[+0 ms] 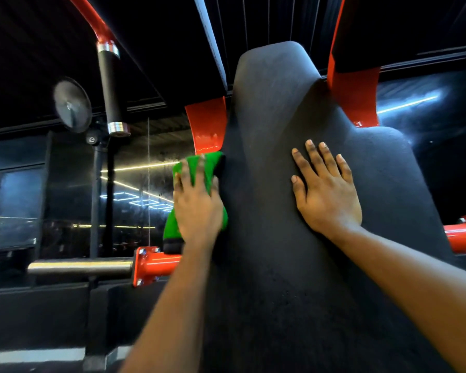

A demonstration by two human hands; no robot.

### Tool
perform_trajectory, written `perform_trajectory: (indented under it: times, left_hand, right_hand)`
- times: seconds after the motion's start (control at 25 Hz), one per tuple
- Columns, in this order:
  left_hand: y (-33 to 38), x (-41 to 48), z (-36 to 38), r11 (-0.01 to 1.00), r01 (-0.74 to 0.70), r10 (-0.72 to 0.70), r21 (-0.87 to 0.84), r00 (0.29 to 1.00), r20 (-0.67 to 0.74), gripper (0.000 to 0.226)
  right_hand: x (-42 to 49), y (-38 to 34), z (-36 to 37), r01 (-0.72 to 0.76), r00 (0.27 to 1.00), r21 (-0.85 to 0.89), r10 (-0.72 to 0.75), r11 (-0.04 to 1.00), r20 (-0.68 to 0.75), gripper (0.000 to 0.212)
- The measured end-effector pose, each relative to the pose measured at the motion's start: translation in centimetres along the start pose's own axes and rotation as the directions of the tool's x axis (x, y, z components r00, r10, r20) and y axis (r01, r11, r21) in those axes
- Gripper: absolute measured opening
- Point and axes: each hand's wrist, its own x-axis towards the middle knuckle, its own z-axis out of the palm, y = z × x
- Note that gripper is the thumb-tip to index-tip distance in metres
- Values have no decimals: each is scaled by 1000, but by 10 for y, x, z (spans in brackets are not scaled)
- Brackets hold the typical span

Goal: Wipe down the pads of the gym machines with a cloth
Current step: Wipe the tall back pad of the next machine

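Two hands on a black pad: the left hand grips a green cloth against its left edge (beside a red bracket); the right hand rests flat, fingers spread, mid-pad.

Black pad: green cloth at left edge, right hand flat.

The head-worn wide-angle camera faces forward from very near the black pad, which fills the middle and right of the frame. Both forearms enter from the bottom edge. The left hand grips the green cloth at the pad's left edge, and the right hand lies flat on its face. The red frame flanks the pad's narrow top end.
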Motion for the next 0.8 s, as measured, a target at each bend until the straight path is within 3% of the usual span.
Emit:
perform_trajectory:
  times: [0.12,0.28,0.4,0.6,0.68,0.8]
  left_hand:
    - [1,-108,0,978,-144,146,154,989,-2,61]
    - [-8,-184,-6,976,-120,108,184,991,75,63]
    - [7,-133,0,972,-76,64,224,996,58,62]
    - [63,3,22,964,-148,142,220,989,40,61]
    - [76,9,26,953,-197,196,230,980,30,62]
    - [72,-50,22,915,-336,329,222,942,69,63]
  right_hand:
    - [0,1,-2,6,1000,-5,-6,1000,5,55]
    - [1,0,-3,3,1000,-3,-3,1000,13,56]
    - [0,0,-6,5,1000,-5,-5,1000,22,56]
    - [0,-1,-5,11,1000,9,-11,1000,1,56]
    - [-2,1,-5,-72,995,90,78,993,-61,55]
    - [-3,3,-5,-168,970,215,200,962,-137,50]
